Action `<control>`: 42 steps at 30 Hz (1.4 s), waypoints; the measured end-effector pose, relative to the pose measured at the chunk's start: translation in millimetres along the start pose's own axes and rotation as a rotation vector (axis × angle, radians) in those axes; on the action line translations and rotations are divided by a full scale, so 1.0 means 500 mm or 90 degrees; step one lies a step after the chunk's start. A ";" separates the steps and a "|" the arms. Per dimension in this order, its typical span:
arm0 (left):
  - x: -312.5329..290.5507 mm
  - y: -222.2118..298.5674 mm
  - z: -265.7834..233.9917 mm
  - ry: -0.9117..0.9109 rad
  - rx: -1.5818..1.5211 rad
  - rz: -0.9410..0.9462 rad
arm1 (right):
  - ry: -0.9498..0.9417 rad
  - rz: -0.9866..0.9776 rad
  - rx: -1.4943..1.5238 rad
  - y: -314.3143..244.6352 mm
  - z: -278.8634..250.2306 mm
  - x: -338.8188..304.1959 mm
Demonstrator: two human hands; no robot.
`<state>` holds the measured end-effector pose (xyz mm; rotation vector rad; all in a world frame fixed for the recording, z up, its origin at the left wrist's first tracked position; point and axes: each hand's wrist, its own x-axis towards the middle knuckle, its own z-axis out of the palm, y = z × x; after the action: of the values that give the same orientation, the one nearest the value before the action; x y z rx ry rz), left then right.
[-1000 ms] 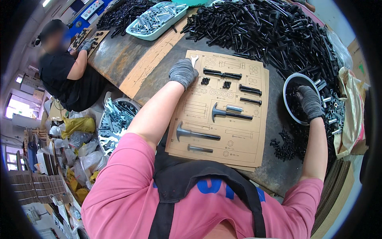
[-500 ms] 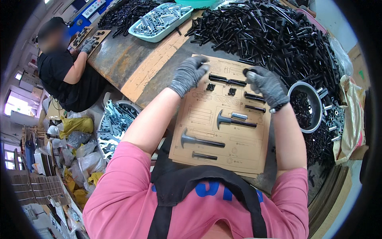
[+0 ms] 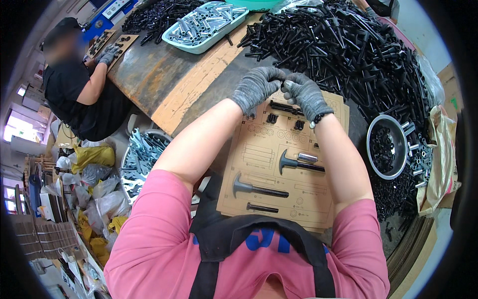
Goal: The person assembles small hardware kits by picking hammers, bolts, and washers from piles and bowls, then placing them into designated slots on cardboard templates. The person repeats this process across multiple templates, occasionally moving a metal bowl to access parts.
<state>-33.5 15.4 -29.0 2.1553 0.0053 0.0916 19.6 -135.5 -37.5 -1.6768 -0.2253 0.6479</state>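
My left hand (image 3: 258, 89) and my right hand (image 3: 305, 94), both in grey knit gloves, meet above the far edge of a printed cardboard sheet (image 3: 312, 212). Their fingertips are pinched close together; whatever small thing they hold is hidden. Just below the hands lie long black bolts (image 3: 285, 107) and short black screws (image 3: 272, 118). Nearer to me are two hammer-shaped pieces, an upper T-head bolt (image 3: 303, 164) and a lower T-head bolt (image 3: 261, 188). A silver sleeve (image 3: 307, 157) and a plain black bolt (image 3: 262, 207) lie beside them. My right forearm covers the sheet's right side.
A big heap of black bolts (image 3: 343, 55) spreads behind the sheet. To the right stands a metal bowl (image 3: 369, 149) of small black parts. A pale tray (image 3: 191, 49) holds silver sleeves. Flat wrenches (image 3: 144, 157) fill a container at left. A co-worker (image 3: 74, 84) sits far left.
My hands, apart before over the sheet's two sides, have come together at its far edge. The right hand moved left with a small black piece that showed at its fingertips; the left moved right.
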 end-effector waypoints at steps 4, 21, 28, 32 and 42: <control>0.050 -0.029 0.002 -0.031 0.130 -0.108 | 0.020 0.038 -0.256 0.010 -0.019 0.061; 0.078 -0.030 0.005 -0.135 0.344 -0.064 | -0.133 0.038 -0.686 -0.015 -0.026 0.069; 0.070 -0.048 -0.006 -0.041 0.357 -0.022 | -0.119 -0.057 -0.817 -0.003 -0.017 0.074; 0.077 -0.062 -0.021 -0.054 0.368 -0.017 | -0.153 -0.085 -0.729 0.010 -0.042 0.079; 0.072 -0.063 0.015 -0.132 0.521 0.086 | -0.003 -0.126 -0.684 0.029 -0.050 0.078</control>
<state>3.9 28.0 -56.8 2.9719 -0.2639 -0.0721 62.0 -140.3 -60.8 -2.6195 -0.8398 0.3789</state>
